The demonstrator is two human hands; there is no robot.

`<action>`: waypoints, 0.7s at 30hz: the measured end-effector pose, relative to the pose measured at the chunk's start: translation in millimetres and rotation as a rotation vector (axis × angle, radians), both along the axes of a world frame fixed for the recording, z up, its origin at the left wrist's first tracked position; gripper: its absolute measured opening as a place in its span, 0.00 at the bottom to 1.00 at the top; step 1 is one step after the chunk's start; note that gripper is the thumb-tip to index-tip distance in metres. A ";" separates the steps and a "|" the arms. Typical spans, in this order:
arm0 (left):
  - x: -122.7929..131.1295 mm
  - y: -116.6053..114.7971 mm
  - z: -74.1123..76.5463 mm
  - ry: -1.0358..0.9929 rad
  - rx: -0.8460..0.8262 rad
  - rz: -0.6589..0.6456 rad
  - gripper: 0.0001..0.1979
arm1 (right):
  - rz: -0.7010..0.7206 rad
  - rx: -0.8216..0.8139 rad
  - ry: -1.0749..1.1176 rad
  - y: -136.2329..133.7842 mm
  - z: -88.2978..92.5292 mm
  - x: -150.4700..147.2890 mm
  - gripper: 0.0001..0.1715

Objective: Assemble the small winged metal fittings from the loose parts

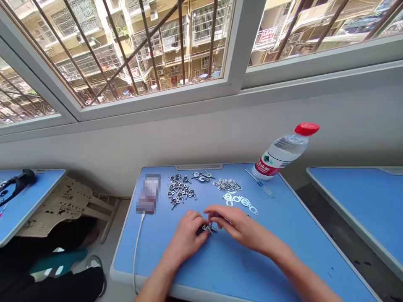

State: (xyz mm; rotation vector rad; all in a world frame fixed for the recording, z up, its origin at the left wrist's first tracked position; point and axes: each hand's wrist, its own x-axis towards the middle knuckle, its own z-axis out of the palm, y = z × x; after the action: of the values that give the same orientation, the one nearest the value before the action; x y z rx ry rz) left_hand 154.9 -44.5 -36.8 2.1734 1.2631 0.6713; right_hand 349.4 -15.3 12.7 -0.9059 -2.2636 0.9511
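- left hand (185, 238): fingers curled closed around a small metal fitting (208, 228), near the front middle of the worktop (252, 268)
- right hand (241, 226): fingertips pinched in on that fitting, can't tell how tight
- left along the back edge: metal wing pieces (180, 189), silver clips (227, 184), white rings (239, 202), all loose piles

I can see only part of the small silver metal fitting with its dark end (206, 228), thin prongs sticking out toward the lower right, held pinched and half hidden, so its full shape escapes me.
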 end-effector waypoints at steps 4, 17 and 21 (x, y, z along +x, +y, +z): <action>-0.9 -0.3 -1.9 0.007 0.000 0.011 0.09 | -0.042 0.309 0.024 2.0 -18.1 -3.6 0.13; -0.5 1.8 1.2 -0.056 -0.012 -0.027 0.09 | -0.035 0.369 0.060 1.1 -14.2 -5.1 0.14; 0.1 2.9 1.9 -0.044 -0.008 -0.025 0.08 | -0.072 0.455 0.035 1.5 -19.5 -6.6 0.14</action>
State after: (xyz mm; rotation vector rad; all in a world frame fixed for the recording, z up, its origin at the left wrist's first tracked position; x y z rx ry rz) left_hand 155.0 -41.7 -34.9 2.1524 1.2125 0.6988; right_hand 342.8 -13.8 -6.8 -0.7507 -2.2639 0.3871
